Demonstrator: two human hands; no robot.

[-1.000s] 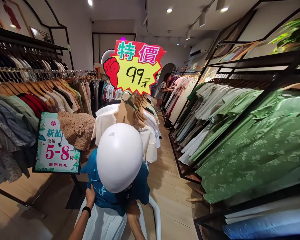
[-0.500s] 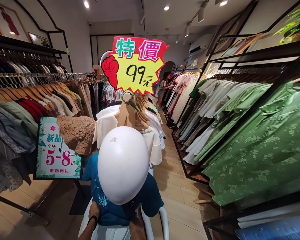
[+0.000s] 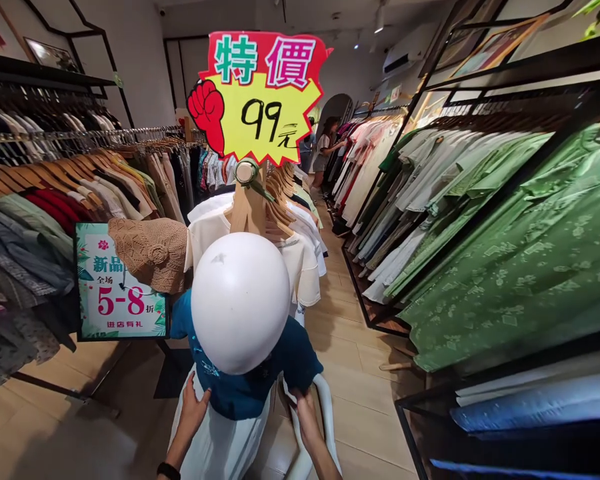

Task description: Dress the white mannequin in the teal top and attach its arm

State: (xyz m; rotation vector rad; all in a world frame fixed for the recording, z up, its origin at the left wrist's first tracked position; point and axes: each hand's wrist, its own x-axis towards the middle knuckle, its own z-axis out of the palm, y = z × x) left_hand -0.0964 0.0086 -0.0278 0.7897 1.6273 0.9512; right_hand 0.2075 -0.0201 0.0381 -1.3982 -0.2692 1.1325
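Note:
A mannequin with a smooth white head [image 3: 240, 303] stands right in front of me, dressed in a teal-blue short-sleeved top [image 3: 293, 360] over a white skirt [image 3: 220, 443]. My left hand [image 3: 194, 412] rests on the skirt just below the top's hem, its fingers apart. On the far side of the waist, my right hand [image 3: 305, 417] pinches the white fabric, close to the mannequin's white arm [image 3: 327, 413]. A black band [image 3: 169, 471] circles my left wrist. The mannequin's lower body runs out of view.
A woven tan hat [image 3: 150, 253] and a "5-8" sale sign [image 3: 120, 300] stand left of the mannequin, with a "99" price sign [image 3: 260, 97] above it. Garment racks line both sides of a wood-floored aisle [image 3: 355, 373]. Another person [image 3: 327, 143] handles clothes at the far end.
My right hand has shifted right to the mannequin's far side and taken the white fabric. My left hand has moved slightly right, onto the skirt. The view has tilted slightly upward.

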